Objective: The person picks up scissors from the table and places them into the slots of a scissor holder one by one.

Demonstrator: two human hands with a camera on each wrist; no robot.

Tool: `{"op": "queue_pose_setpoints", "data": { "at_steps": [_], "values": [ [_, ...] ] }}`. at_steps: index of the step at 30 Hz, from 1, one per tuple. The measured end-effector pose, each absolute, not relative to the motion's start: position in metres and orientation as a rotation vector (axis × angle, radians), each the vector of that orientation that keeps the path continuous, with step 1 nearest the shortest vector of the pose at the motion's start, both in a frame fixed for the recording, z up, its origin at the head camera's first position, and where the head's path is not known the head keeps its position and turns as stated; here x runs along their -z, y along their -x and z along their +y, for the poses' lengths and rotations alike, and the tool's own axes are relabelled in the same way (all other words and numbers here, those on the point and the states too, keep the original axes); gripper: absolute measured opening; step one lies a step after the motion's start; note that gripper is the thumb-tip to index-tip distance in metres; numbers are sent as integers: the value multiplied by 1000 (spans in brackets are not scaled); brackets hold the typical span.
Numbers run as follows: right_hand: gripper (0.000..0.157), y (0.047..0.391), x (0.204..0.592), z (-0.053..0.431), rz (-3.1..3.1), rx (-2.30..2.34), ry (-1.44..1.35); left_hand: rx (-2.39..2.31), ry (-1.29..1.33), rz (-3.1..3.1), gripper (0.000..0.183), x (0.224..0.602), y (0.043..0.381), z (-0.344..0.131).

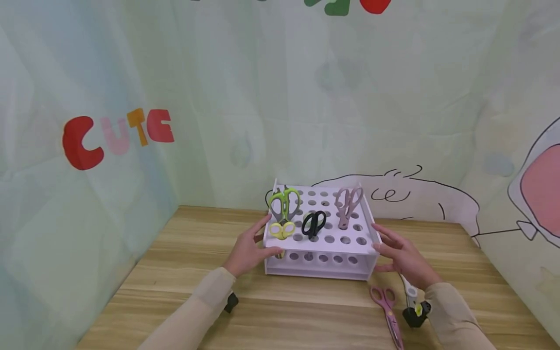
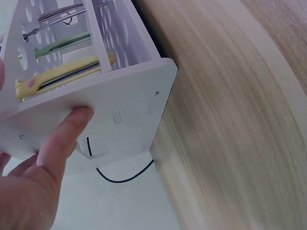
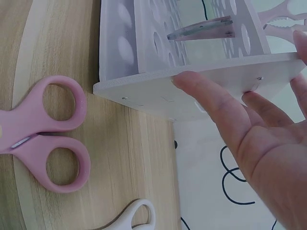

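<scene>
A white scissors rack (image 1: 319, 274) with rows of round holes stands on the table between both hands. Upright in it are scissors with lime-green handles (image 1: 285, 194), small yellow ones (image 1: 276, 234), black ones (image 1: 312, 226) and mauve ones (image 1: 345, 209). My left hand (image 1: 245, 252) grips the left side of the rack, thumb over the front corner, a finger laid along the side panel (image 2: 129, 110). At the opposite side my right hand (image 1: 409, 260) holds the right panel (image 3: 158, 93), its fingers spread along it and the thumb near the upper front corner.
Pink scissors (image 1: 386, 306) lie in front of the rack at the right, shut blades toward the near edge. White-handled scissors (image 1: 410, 290) lie beside them, partly hidden by the right wrist. A printed cloth (image 1: 227, 121) hangs behind the wooden table (image 1: 306, 311).
</scene>
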State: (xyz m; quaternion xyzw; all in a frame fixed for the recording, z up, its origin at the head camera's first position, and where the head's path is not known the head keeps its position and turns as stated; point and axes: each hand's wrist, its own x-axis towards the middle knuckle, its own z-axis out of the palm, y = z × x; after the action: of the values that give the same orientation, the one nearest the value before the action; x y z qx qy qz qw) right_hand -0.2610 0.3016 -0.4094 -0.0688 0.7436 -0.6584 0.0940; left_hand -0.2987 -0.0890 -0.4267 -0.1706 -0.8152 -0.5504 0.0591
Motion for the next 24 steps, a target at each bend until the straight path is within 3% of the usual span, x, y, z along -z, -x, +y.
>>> {"op": "queue_pose_setpoints", "data": {
  "at_steps": [14, 18, 24],
  "values": [
    [92, 254, 404, 309, 2448, 1687, 297, 1631, 552, -2498, 91, 429, 302, -92],
    [90, 249, 404, 309, 2651, 1398, 255, 1637, 555, -2505, 92, 428, 303, -94],
    [75, 238, 409, 306, 2859, 991, 176, 1668, 579, -2503, 91, 428, 303, -93]
  ]
}}
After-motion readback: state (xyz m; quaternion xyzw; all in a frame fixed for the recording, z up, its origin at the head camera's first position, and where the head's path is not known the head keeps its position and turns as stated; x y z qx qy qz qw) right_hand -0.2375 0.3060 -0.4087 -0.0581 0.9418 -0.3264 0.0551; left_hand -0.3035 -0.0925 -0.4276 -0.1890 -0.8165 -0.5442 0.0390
